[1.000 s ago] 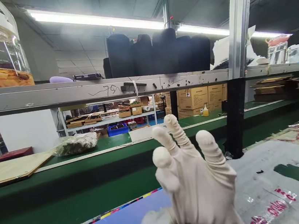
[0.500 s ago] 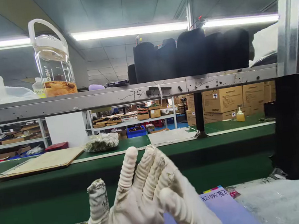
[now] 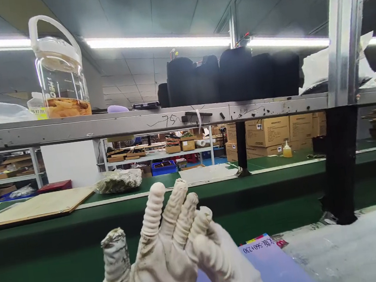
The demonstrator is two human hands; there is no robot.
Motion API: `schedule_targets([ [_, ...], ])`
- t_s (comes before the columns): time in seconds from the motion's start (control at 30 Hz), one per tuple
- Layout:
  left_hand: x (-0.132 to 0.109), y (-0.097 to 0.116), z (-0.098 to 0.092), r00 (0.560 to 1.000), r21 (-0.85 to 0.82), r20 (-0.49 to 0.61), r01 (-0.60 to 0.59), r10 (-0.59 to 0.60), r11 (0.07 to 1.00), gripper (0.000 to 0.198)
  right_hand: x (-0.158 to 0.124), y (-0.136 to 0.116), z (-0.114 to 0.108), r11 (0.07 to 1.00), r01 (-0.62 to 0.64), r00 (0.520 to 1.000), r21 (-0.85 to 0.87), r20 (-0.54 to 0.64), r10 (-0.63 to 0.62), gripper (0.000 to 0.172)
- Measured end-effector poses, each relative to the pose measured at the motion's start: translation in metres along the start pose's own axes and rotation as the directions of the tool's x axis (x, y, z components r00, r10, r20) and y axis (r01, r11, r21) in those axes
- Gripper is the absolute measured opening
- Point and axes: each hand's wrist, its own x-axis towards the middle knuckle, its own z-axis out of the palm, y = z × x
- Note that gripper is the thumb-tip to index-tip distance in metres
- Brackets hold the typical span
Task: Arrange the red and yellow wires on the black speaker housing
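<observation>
My left hand [image 3: 162,264] is raised, palm toward me, in a white glove with ribbed coverings on the fingers. Its fingers are spread, and the thumb stands apart at the left with a grimy, wrinkled covering. My right hand [image 3: 226,261], also gloved in white, closes around the little finger [image 3: 200,222] of the left hand from the right side, its thumb in front. The other right fingers are mostly hidden behind. Beneath both hands lies a blue-violet sheet [image 3: 273,264] with handwritten marks along its top edge.
Across the front runs a green conveyor belt [image 3: 67,254]. A metal shelf beam [image 3: 119,123] crosses above, carrying a clear jug [image 3: 62,79] and black padded items [image 3: 211,80]. A black-wrapped post [image 3: 342,167] stands right. Beyond are a wooden board [image 3: 33,207] and a wrapped bundle [image 3: 119,181].
The view has swung slightly right, so the shelf and its contents sit farther left. My right hand's fingers have drawn down from behind the left fingers, toward the little finger.
</observation>
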Motion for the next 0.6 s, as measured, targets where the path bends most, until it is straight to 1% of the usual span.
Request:
schedule_targets([
  [0.07,-0.001,0.004,0.007,0.999,-0.052,-0.003,0.050,-0.050,0.997,0.046,-0.002,-0.013,0.000,1.000,-0.016,1.000,-0.008,-0.024,0.016,0.045],
  [0.13,-0.003,0.006,0.012,0.999,-0.064,0.007,0.049,-0.048,0.997,0.043,-0.005,-0.015,0.004,0.996,-0.029,0.998,-0.085,-0.067,0.023,0.036],
  [0.17,-0.004,0.006,0.013,0.999,-0.066,0.015,0.035,-0.034,0.997,0.043,-0.007,-0.013,0.006,0.991,-0.031,0.997,-0.129,-0.069,0.023,0.036],
  [0.2,-0.004,0.005,0.013,0.999,-0.065,0.026,0.025,-0.024,0.998,0.043,-0.009,-0.010,0.009,0.986,-0.028,0.998,-0.166,-0.053,0.019,0.039],
  [0.27,-0.003,0.001,0.011,0.999,-0.058,0.045,0.018,-0.015,0.998,0.046,-0.013,-0.003,0.012,0.979,-0.021,1.000,-0.203,-0.017,0.018,0.051],
  [0.33,0.000,-0.003,0.007,0.999,-0.048,0.045,0.002,0.001,0.999,0.045,-0.014,0.001,0.013,0.969,-0.070,0.998,-0.237,-0.023,0.066,0.064],
  [0.37,0.001,-0.005,0.006,0.999,-0.042,0.039,-0.012,0.013,0.999,0.044,-0.014,0.002,0.012,0.965,-0.100,0.995,-0.244,-0.024,0.097,0.067],
  [0.4,0.002,-0.006,0.004,0.999,-0.031,0.040,-0.027,0.028,0.999,0.044,-0.014,0.002,0.011,0.964,-0.114,0.993,-0.241,-0.012,0.114,0.067],
  [0.5,0.000,-0.006,0.004,0.993,0.016,0.094,-0.072,0.070,0.997,0.038,-0.013,-0.002,0.008,0.985,-0.086,0.986,-0.151,0.131,0.106,0.063],
  [0.53,-0.001,-0.004,0.006,0.990,0.027,0.116,-0.087,0.083,0.996,0.034,-0.013,-0.004,0.008,0.989,-0.092,0.980,-0.119,0.162,0.111,0.061],
  [0.57,-0.002,-0.003,0.007,0.986,0.035,0.130,-0.107,0.101,0.994,0.030,-0.013,-0.007,0.007,0.989,-0.115,0.975,-0.097,0.181,0.131,0.062],
  [0.6,-0.004,-0.002,0.008,0.984,0.042,0.134,-0.128,0.121,0.991,0.031,-0.014,-0.009,0.007,0.985,-0.153,0.968,-0.085,0.188,0.167,0.066],
])
